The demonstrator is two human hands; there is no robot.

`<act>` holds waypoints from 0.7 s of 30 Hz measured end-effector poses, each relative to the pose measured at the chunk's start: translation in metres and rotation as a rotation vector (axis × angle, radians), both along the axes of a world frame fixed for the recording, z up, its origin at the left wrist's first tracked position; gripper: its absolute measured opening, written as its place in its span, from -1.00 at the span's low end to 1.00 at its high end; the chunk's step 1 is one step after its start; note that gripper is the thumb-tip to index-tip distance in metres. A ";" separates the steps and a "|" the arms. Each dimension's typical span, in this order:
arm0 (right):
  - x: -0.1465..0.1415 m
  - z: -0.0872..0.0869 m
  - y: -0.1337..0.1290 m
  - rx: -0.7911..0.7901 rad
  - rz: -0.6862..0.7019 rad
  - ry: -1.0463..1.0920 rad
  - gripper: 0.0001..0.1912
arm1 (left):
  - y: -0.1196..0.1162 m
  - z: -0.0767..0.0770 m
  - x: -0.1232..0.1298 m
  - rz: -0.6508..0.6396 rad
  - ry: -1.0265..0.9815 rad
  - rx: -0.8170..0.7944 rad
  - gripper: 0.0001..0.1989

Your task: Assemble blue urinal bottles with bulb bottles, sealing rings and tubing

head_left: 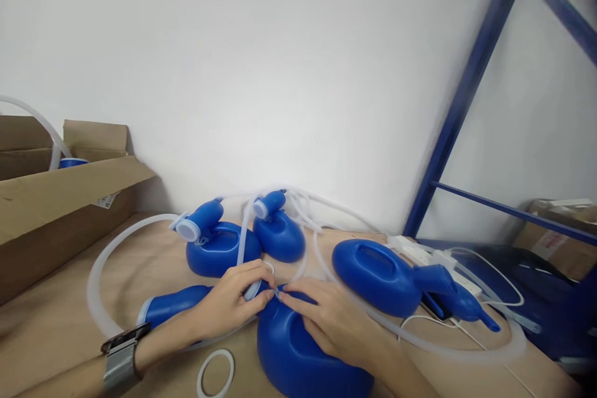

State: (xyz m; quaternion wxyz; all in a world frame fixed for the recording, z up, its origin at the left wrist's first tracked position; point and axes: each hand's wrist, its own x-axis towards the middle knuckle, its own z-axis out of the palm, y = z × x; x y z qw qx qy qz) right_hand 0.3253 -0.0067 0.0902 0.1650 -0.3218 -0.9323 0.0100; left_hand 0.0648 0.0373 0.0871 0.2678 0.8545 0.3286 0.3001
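A blue plastic bottle [298, 354] with a moulded handle lies on the table in front of me. My left hand [240, 292] is closed at its neck, thumb and fingers around a pale cap [252, 290]. From the other side my right hand [329, 314] grips the neck end, its fingertips pinching near a small pale strip, and its other fingers resting along the body. The two sets of fingertips almost meet, which hides most of the neck. Under my left forearm sits a blue funnel-shaped piece [175, 305] with a pale rim. A loose white ring [215, 374] lies nearby.
Two blue bottles with attached spouts [221, 252] [280, 236] stand by the wall. Another bottle [373, 277] lies at right beside a blue spout [459, 305]. Clear hoses [96, 283] loop around. A cardboard box [69, 217], a power strip [415, 252] and a blue frame [459, 112] flank the table.
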 end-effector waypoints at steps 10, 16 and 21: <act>0.002 0.000 0.002 -0.080 0.058 0.112 -0.48 | -0.007 0.002 0.009 0.082 -0.115 -0.091 -0.81; 0.001 0.001 0.000 -0.078 0.031 0.077 -0.50 | -0.010 0.009 0.015 0.160 -0.136 -0.164 -0.83; -0.001 0.002 -0.001 -0.069 0.011 0.073 -0.51 | -0.011 0.012 0.018 0.213 -0.158 -0.227 -0.83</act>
